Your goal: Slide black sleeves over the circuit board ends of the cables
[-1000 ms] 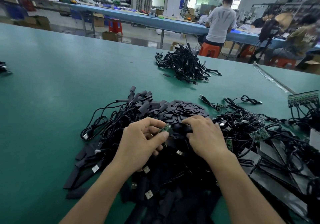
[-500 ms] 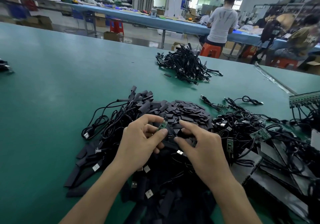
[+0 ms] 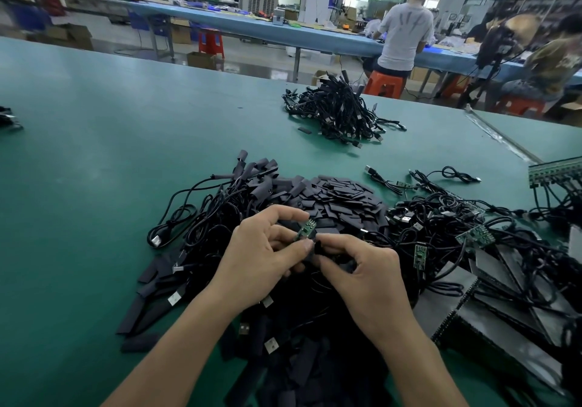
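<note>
Table mat (image 3: pixel 94 154): plain teal-green. Circuit board (image 3: pixel 307 229) at the left hand (image 3: pixel 261 258) fingertips: green, speckled dark and silver. Sleeve (image 3: pixel 318 247) at the right hand (image 3: pixel 368 277) fingertips: matt black. Pile of sleeves (image 3: pixel 343 198) beyond both hands: black, unpatterned. Cables (image 3: pixel 195 214) left of the left hand: black; USB plugs (image 3: pixel 156 240) silver. Loose boards (image 3: pixel 419 255) right of the right hand: green. Sheets (image 3: pixel 519 280) farther right: dark grey.
</note>
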Tool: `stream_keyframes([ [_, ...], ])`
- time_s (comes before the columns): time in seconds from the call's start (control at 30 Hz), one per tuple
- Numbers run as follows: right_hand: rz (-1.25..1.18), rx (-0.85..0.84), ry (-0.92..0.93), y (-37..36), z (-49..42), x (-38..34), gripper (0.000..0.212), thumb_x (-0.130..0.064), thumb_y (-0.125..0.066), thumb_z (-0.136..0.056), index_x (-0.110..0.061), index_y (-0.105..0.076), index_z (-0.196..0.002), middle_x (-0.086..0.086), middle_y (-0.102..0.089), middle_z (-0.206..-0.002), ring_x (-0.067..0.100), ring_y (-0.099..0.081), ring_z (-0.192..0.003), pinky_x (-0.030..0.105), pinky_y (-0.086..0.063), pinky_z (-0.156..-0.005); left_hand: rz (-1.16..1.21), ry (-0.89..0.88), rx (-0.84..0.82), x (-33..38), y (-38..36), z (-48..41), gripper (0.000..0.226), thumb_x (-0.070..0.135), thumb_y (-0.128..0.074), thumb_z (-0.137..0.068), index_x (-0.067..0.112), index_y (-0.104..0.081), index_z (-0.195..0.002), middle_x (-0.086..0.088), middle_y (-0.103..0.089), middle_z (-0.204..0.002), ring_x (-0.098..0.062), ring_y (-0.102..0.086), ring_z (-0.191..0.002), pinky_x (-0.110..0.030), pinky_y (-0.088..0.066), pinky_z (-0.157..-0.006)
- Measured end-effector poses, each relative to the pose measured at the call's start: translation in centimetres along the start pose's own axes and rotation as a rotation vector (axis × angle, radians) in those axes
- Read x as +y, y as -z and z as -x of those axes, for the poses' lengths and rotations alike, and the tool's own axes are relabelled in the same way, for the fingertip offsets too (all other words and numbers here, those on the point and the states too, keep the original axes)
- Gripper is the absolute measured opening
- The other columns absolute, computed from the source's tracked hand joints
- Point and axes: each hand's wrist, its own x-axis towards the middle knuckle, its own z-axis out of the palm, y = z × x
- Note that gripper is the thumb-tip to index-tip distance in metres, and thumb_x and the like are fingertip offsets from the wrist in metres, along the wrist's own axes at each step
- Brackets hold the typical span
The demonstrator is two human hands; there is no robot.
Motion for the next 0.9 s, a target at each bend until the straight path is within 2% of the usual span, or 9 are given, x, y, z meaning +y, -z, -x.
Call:
stream_keyframes([
  [0.13, -0.013, -0.047, -0.016, -0.05, 0.0, 0.08, 0.03, -0.017, -0.082, -0.08, -0.022, -0.076, -0.109, -0.02, -0.074, -0.092, -0.006, -0.068, -0.086, 0.01, -0.051, -0.076, 0.016, -0.002, -0.017, 0.05, 0.03, 0.01, 0.03, 0.006, -0.074, -0.087, 0.024, -0.065, -0.108, -0.004, -0.076, -0.078, -0.018, -0.069, -0.061, -0.023, -0.052, -0.054],
  [0.43, -0.012, -0.027, 0.008, -0.05, 0.1, -0.08, 0.026, -0.012, -0.08, -0.081, -0.024, -0.077, -0.105, -0.019, -0.074, -0.09, -0.006, -0.069, -0.083, 0.011, -0.051, -0.072, 0.049, 0.005, -0.027, 0.11, 0.2, 0.11, 0.031, 0.005, -0.075, -0.086, 0.022, -0.065, -0.11, -0.005, -0.076, -0.079, -0.018, -0.07, -0.062, -0.022, -0.052, -0.055],
  [0.6, -0.021, -0.043, 0.005, -0.04, 0.09, -0.26, 0.029, -0.014, -0.081, -0.08, -0.024, -0.076, -0.107, -0.019, -0.074, -0.092, -0.005, -0.069, -0.087, 0.015, -0.054, -0.077, 0.06, 0.006, -0.044, 0.09, 0.18, 0.1, 0.032, 0.002, -0.075, -0.085, 0.021, -0.066, -0.109, -0.005, -0.075, -0.077, -0.017, -0.07, -0.061, -0.019, -0.051, -0.057],
  [0.9, -0.007, -0.027, 0.005, -0.13, 0.07, -0.29, 0.031, -0.013, -0.081, -0.08, -0.021, -0.076, -0.11, -0.016, -0.074, -0.095, -0.006, -0.068, -0.088, 0.011, -0.052, -0.078, 0.058, 0.002, -0.048, 0.06, 0.19, 0.09, 0.031, 0.001, -0.073, -0.087, 0.021, -0.066, -0.109, -0.006, -0.075, -0.079, -0.018, -0.07, -0.061, -0.022, -0.054, -0.057],
])
